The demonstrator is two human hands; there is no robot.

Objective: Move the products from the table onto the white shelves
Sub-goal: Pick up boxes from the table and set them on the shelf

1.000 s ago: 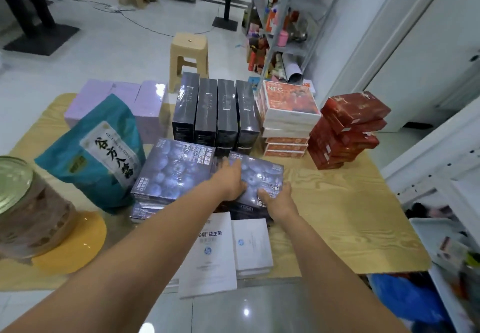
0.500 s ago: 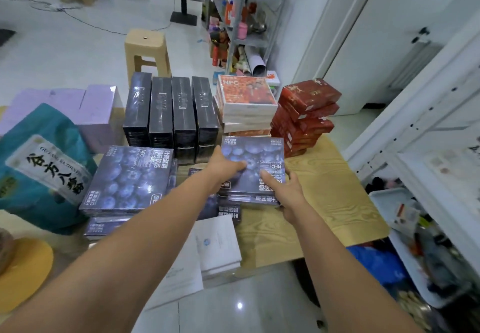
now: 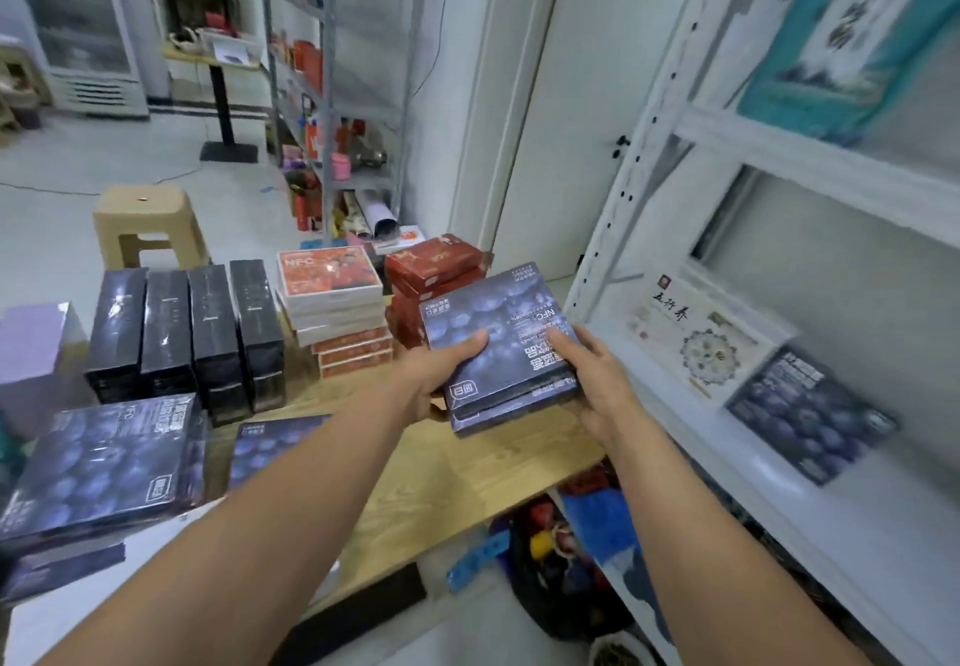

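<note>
your stack of dark blue blueberry-print boxes (image 3: pixel 506 314) hangs tilted in the air above the right edge of the wooden table (image 3: pixel 467 473), close beside the white shelves (image 3: pixel 779 146).

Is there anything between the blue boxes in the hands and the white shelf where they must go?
Nothing visible blocks the way. The left hand and right hand hold the blue boxes beside the white shelf. A white box and a single blue box lie on it, with bare board beside them.
</note>
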